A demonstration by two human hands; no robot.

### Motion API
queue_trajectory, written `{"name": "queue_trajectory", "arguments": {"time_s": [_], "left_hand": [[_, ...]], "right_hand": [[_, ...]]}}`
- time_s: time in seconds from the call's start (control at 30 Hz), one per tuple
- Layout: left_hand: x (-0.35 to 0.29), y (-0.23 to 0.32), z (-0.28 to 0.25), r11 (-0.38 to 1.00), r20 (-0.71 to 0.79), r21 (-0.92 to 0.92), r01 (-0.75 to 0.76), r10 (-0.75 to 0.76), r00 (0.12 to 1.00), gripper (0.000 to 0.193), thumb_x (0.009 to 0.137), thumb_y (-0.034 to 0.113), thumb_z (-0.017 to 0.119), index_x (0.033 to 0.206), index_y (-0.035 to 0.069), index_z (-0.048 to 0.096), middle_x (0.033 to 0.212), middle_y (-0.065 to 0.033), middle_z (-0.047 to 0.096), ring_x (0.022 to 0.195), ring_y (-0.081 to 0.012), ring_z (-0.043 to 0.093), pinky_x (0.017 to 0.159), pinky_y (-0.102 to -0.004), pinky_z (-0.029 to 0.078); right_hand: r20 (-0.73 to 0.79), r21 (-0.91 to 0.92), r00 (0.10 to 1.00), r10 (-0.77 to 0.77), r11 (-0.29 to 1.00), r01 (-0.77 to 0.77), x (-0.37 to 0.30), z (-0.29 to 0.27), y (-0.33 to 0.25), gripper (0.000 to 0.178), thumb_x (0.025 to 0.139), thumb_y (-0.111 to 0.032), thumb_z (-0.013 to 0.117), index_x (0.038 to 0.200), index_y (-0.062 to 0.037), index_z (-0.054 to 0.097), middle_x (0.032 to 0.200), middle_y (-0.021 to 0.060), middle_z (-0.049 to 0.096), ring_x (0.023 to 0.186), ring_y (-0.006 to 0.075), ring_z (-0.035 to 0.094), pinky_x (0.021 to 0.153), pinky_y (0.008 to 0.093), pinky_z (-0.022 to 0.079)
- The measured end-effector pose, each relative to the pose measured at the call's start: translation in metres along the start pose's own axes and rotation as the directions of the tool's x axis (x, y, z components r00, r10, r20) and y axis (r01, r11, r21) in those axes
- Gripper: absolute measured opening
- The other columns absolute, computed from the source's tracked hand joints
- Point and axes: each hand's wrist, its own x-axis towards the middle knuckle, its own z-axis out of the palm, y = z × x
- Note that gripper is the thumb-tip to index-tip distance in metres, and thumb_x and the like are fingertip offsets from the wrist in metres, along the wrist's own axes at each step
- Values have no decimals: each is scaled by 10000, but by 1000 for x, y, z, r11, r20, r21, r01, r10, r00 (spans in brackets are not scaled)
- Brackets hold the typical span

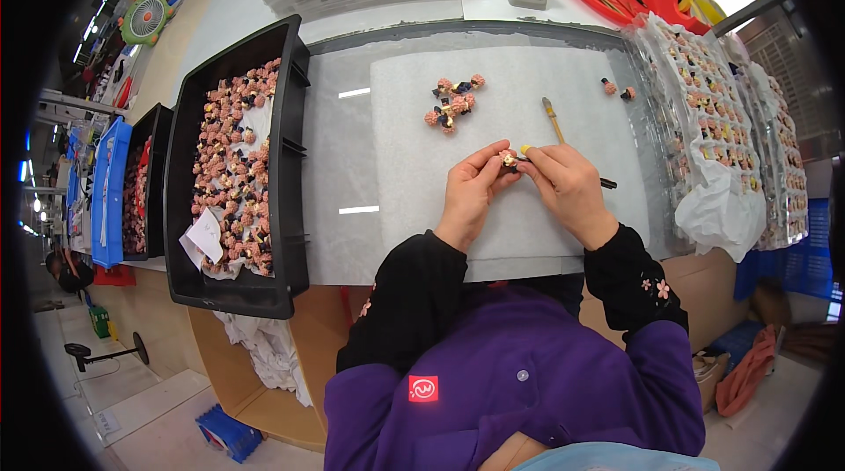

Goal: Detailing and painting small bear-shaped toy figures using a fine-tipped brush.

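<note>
Two hands, left hand [471,191] and right hand [570,185], pinching small pink piece [508,158] mid-mat [414,163].

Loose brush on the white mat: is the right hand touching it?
Apart. The head view shows bare white mat between the loose brush and the right hand, which is on a small pink piece.

Bright, even overhead light, with glare blown out at upper right, soft short shadows at centre, strong fisheye bending and black vignette round the frame's rim.
</note>
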Motion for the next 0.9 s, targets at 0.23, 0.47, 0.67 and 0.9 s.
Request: {"name": "queue_trajectory", "arguments": {"time_s": [0.23,0.47,0.67,0.9], "left_hand": [[0,0,0,1000,-4,-2,-11,11,1000,290,933,77,468,1193,-48,502,1041,-112,605,923,-161,602,807,-276,525],[0,-2,0,1000,-5,17,-18,18,1000,275,925,70,486,1173,-48,504,1037,-107,599,912,-157,599,814,-269,519],[0,-2,1,999,-12,18,-31,32,999,258,925,53,476,1162,-45,497,1051,-102,578,940,-157,584,835,-277,513],[0,-2,0,999,-3,16,-29,29,1000,252,922,45,475,1155,-48,499,1054,-101,569,952,-153,576,845,-280,511]], "right_hand": [[12,18,999,51,999,-51,1,-1,-4,153,755,-116,667,879,-42,620,740,61,600,687,225,576,576,329,461],[35,30,999,29,999,-30,0,-1,-1,167,744,-87,667,893,-27,623,791,67,597,720,232,574,616,329,469],[13,-29,1000,2,1000,-2,-2,0,-3,175,731,-80,672,893,-35,625,775,52,588,709,215,569,592,320,469],[12,-62,1000,-6,998,6,-2,3,-3,164,734,-87,671,884,-47,619,772,45,584,687,208,558,575,317,463]]}}
